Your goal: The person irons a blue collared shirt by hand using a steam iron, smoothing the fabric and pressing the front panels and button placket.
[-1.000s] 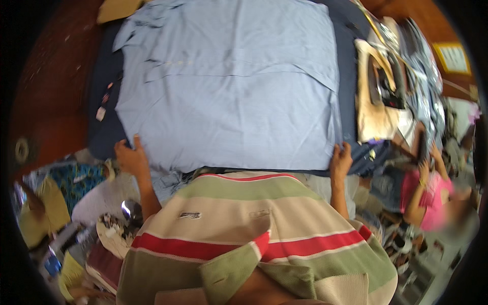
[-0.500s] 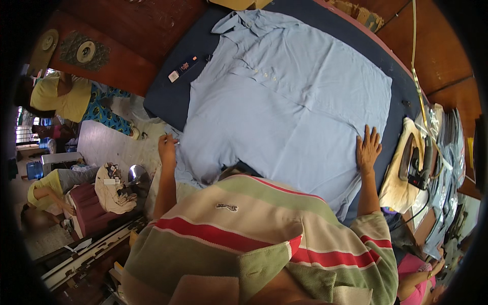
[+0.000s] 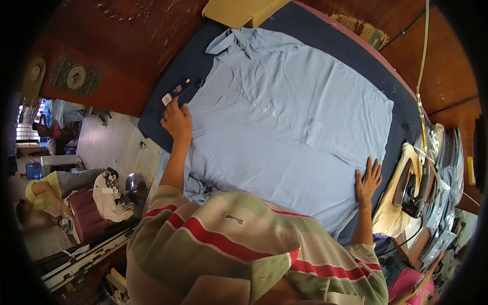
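Note:
A light blue collared shirt (image 3: pixel 284 127) lies spread over a dark navy padded board (image 3: pixel 152 119), its row of buttons showing near the middle. My left hand (image 3: pixel 177 121) is beside the shirt's left edge, fingers apart, their tips by the white end of a dark hang tag (image 3: pixel 176 91). Whether they touch the tag I cannot tell. On the shirt's right edge my right hand (image 3: pixel 369 180) lies flat with fingers spread. The cloth nearest my body is bunched at the left and partly hidden by my own striped shirt.
An iron (image 3: pixel 406 190) rests on a scorched pale cloth (image 3: pixel 389 221) at the right, its cord rising overhead. Plastic-wrapped garments (image 3: pixel 442 203) are stacked beyond it. A cardboard box (image 3: pixel 244 11) stands at the far edge. Other people (image 3: pixel 46 195) work at left and lower right.
My left hand has moved forward from the near left corner to beside the tag. The shirt's left part lies smoother. My right hand has stayed at the right edge, still flat.

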Tool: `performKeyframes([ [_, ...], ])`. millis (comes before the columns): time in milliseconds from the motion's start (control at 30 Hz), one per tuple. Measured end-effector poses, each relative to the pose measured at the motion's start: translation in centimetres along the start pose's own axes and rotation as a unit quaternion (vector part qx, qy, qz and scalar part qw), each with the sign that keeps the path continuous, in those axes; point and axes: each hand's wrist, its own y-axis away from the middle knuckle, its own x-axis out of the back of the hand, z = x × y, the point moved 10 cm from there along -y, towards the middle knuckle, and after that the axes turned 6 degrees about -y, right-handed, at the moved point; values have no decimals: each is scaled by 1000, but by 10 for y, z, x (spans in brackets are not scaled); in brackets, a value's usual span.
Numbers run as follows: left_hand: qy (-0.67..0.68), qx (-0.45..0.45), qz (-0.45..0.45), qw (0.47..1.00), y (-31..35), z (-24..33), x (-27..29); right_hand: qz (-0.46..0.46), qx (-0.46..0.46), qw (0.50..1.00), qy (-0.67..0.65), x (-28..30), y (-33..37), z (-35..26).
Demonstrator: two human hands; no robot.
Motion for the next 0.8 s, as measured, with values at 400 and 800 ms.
performKeyframes([
  [400,63,-357,-171,916,-138,288,-81,2,-18,999,-46,7,4,1],
  [800,256,-365,107,889,-165,386,-13,-15,-64,992,-107,23,-32,22],
])
